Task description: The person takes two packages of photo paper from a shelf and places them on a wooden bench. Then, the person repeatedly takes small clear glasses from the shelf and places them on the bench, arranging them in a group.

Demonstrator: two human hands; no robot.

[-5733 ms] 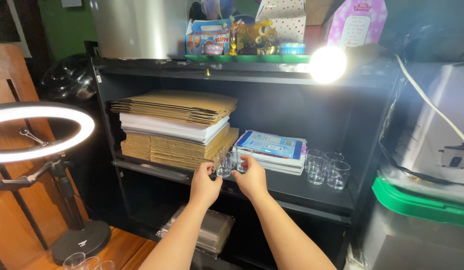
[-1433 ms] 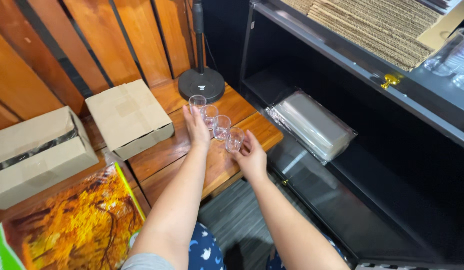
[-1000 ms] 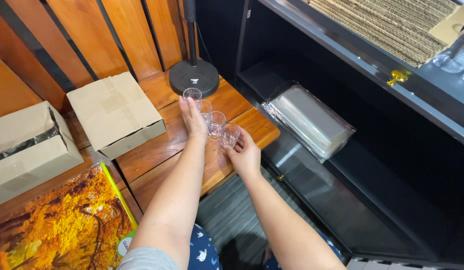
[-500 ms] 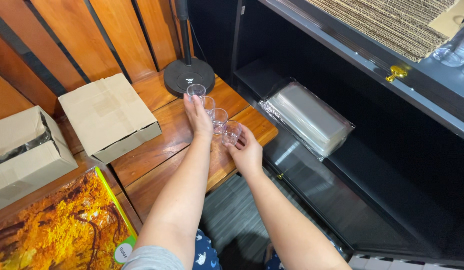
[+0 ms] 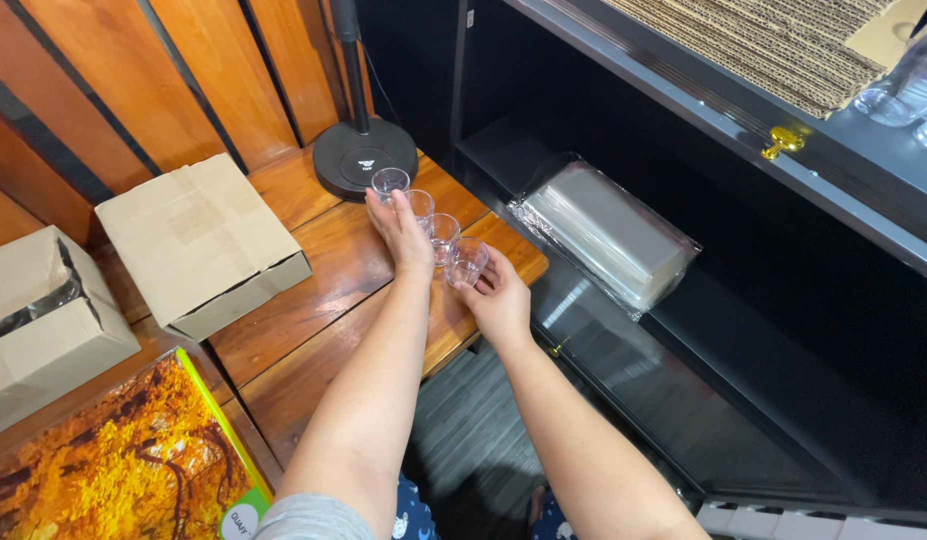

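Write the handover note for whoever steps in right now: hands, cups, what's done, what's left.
Left hand: flat alongside the row of small clear cups, touching it.
Right hand: fingers at the nearest cup; firm grip unclear.
Four cups stand upright in a line on the wooden platform, running from the black round stand base towards the platform's edge.
Done: cups set down in a row.
Left: probably only releasing them.

Bright, even indoor light, sharp focus, deep shadow inside the black shelving (image 5: 744,330).
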